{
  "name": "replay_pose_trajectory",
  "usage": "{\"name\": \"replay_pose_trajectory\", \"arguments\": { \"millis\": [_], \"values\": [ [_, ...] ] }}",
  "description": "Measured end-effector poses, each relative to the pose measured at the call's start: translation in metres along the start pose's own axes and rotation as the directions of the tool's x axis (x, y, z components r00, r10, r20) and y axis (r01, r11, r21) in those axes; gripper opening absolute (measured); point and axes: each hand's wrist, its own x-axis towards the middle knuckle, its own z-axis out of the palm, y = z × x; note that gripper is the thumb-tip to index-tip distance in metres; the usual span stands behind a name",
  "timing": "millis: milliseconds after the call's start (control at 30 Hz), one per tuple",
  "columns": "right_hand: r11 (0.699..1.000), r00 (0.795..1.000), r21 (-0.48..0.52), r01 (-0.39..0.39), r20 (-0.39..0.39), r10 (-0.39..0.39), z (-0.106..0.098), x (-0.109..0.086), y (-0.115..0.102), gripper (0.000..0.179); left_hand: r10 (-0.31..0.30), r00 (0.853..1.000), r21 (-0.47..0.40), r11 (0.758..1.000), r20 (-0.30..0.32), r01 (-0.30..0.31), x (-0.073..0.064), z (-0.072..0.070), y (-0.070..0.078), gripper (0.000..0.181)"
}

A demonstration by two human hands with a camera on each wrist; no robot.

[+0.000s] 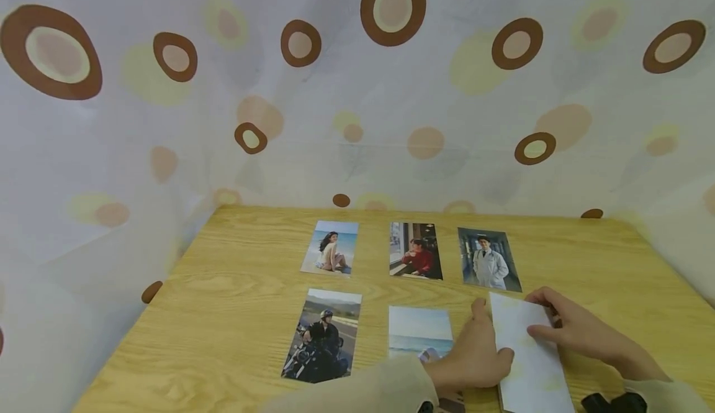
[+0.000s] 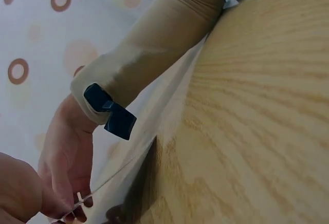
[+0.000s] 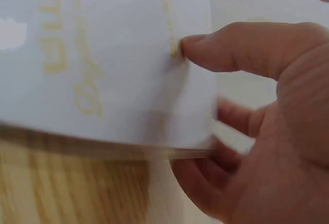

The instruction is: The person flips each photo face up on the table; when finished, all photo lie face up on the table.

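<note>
A white card with pale yellow lettering (image 1: 527, 354), like the back of a photo print, is held upright between both hands at the front right of the table. My right hand (image 1: 581, 326) pinches its right edge, thumb on the white face and fingers behind, as the right wrist view shows with the thumb (image 3: 205, 49). My left hand (image 1: 475, 357) grips its left edge with the thumb over the white face. A beach photo (image 1: 419, 326) with sea and sky lies beside the left hand, its lower part hidden by that hand and sleeve.
Behind lie photos of a seated figure by the sea (image 1: 331, 248), a red-sweatered person (image 1: 416, 251) and a white-coated person (image 1: 488, 261). A motorcycle photo (image 1: 323, 335) lies front left on the wooden table (image 1: 223, 313). A dotted curtain (image 1: 313, 102) borders it.
</note>
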Motion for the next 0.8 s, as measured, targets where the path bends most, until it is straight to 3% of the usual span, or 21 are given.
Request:
{"name": "replay_pose_trajectory", "arguments": {
  "millis": [133, 200, 300, 333, 433, 600, 700, 800],
  "values": [
    [0.987, 0.990, -0.153, 0.055, -0.118, -0.074, 0.002, 0.000, -0.005, 0.050, -0.007, 1.000, -0.215, 0.977, 0.012, 0.009, -0.003, 0.002, 0.005, 0.071],
    [0.986, 0.988, -0.131, 0.099, -0.107, -0.113, 0.000, -0.001, -0.006, 0.038, 0.028, 0.999, -0.285, 0.958, 0.029, -0.018, -0.004, 0.001, 0.007, 0.068],
    [0.988, 0.990, 0.115, 0.107, 0.079, -0.117, -0.006, -0.004, -0.008, 0.014, 0.086, 0.994, -0.325, 0.944, 0.070, -0.059, -0.004, -0.003, 0.009, 0.065],
    [0.975, 0.982, 0.211, 0.068, 0.159, -0.103, -0.009, -0.005, -0.009, 0.010, 0.106, 0.990, -0.323, 0.943, 0.087, -0.073, -0.004, -0.005, 0.010, 0.064],
    [0.906, 0.932, 0.416, -0.079, 0.352, -0.080, -0.018, -0.009, -0.011, 0.022, 0.135, 0.978, -0.329, 0.941, 0.157, -0.077, -0.002, -0.009, 0.011, 0.068],
    [0.837, 0.893, 0.530, -0.136, 0.432, -0.128, -0.029, -0.014, -0.013, 0.028, 0.168, 0.957, -0.295, 0.951, 0.238, -0.093, -0.001, -0.016, 0.014, 0.071],
    [0.812, 0.884, 0.566, -0.144, 0.443, -0.152, -0.033, -0.015, -0.012, 0.030, 0.243, 0.934, -0.268, 0.948, 0.262, -0.171, 0.001, -0.017, 0.015, 0.061],
    [0.833, 0.890, 0.524, -0.178, 0.446, -0.090, -0.035, -0.016, -0.010, 0.042, 0.323, 0.900, -0.275, 0.930, 0.293, -0.244, 0.004, -0.015, 0.014, 0.050]
  ]
}}
